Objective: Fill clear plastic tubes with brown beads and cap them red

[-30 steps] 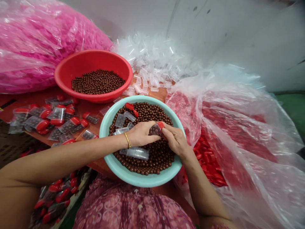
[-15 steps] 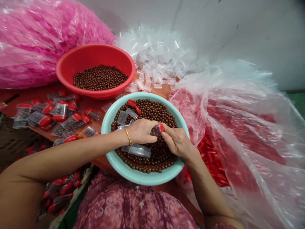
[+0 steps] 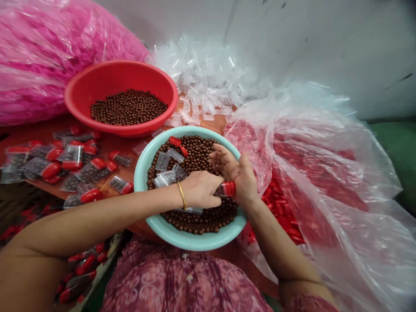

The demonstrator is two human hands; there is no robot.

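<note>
Over the light-blue basin (image 3: 141,173), my left hand (image 3: 201,189) is closed on a clear container with a red cap (image 3: 228,189). The cap end points right, against the palm of my right hand (image 3: 238,173), whose fingers are spread and curve upward. Brown beads (image 3: 198,227) fill much of the basin. On them, left of my hands, lie several clear empty containers (image 3: 163,160) and red caps (image 3: 175,141). What the held container has inside is mostly hidden by my left fingers.
A red basin (image 3: 74,97) of brown beads stands behind left. Capped containers (image 3: 86,169) lie on the table at left, more sit below. Clear containers (image 3: 208,93) are heaped behind. A bag of red caps (image 3: 325,173) is at right, a pink-filled bag (image 3: 48,52) far left.
My right hand has opened its fingers from the red cap and turned its palm toward it. My left hand has moved slightly right and down with the container. The view has shifted a little.
</note>
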